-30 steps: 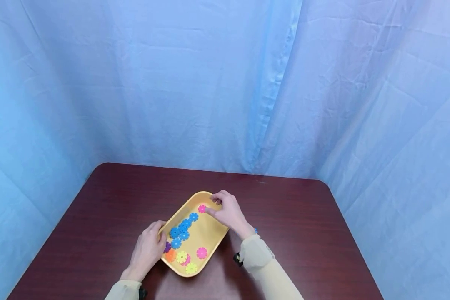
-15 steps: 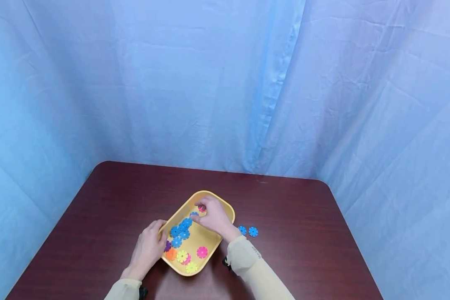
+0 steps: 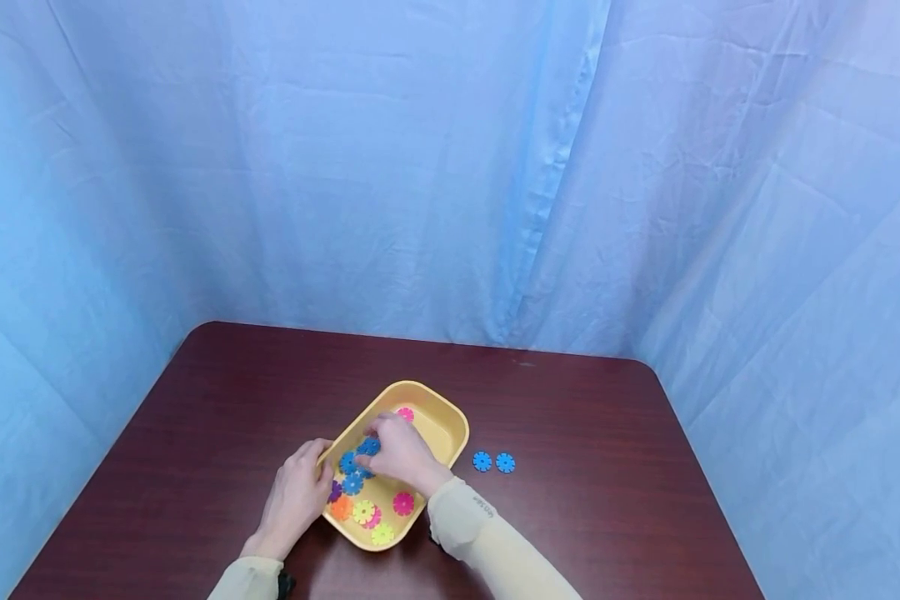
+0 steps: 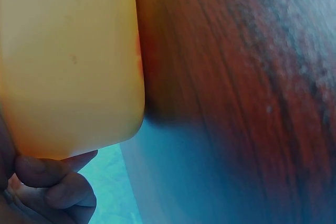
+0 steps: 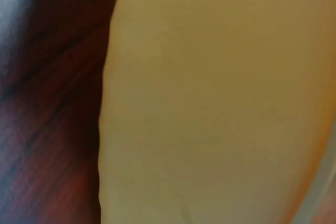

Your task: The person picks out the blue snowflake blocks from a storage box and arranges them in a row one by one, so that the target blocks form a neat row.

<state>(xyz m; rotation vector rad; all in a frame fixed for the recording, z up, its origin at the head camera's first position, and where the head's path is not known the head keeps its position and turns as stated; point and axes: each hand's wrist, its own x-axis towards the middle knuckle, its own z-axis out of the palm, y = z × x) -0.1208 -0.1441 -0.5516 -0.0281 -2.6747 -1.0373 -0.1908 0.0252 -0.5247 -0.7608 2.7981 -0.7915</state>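
Left hand (image 3: 294,497) grips the tray (image 3: 437,423), fingers curled; inside the tray, right hand (image 3: 399,452) bends its fingers over blue discs (image 3: 351,482), whether pinching one I cannot tell.

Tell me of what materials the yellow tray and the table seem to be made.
Yellow tray: probably moulded plastic, smooth and satin, from its rounded corners and thin rim. Table: wood or wood-look laminate, slightly glossy, from grain streaks and reflections; I cannot tell which.
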